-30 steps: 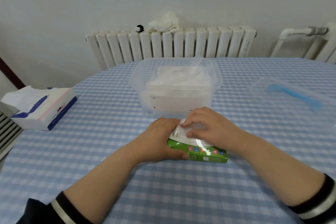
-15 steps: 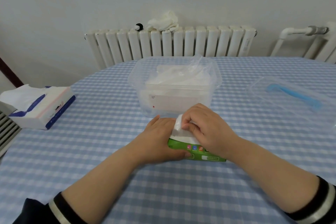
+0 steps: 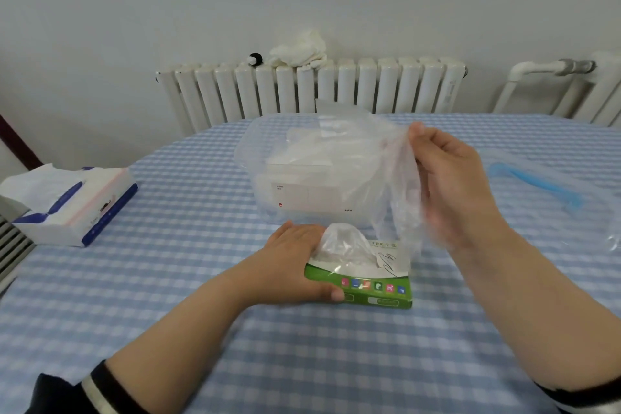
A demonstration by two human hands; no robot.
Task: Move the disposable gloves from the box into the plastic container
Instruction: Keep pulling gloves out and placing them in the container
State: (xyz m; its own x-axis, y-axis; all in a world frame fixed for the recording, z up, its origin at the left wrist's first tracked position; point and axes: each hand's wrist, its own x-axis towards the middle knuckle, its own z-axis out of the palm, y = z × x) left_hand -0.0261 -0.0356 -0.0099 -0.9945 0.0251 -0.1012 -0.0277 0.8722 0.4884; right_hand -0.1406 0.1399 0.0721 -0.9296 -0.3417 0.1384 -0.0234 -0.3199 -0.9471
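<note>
Your left hand (image 3: pixel 295 265) is gripping the green glove box (image 3: pixel 366 282) on the table (image 3: pixel 168 312); your right hand (image 3: pixel 450 185) is pinching a clear glove (image 3: pixel 393 178) beside the plastic container (image 3: pixel 302 171).

Green box (image 3: pixel 366 289), clear glove (image 3: pixel 396 185), blue-and-white checked tablecloth (image 3: pixel 201 279), white radiator (image 3: pixel 336 91).

We sit in what looks like a home room, plain and lived-in. A round table (image 3: pixel 168 312) wears a blue-and-white checked cloth. Behind its far edge a white ribbed radiator (image 3: pixel 386 91) lines a bare white wall, with a crumpled white cloth (image 3: pixel 299 50) on top. An opened tissue pack (image 3: pixel 70 205) rests near the table's left edge.
</note>
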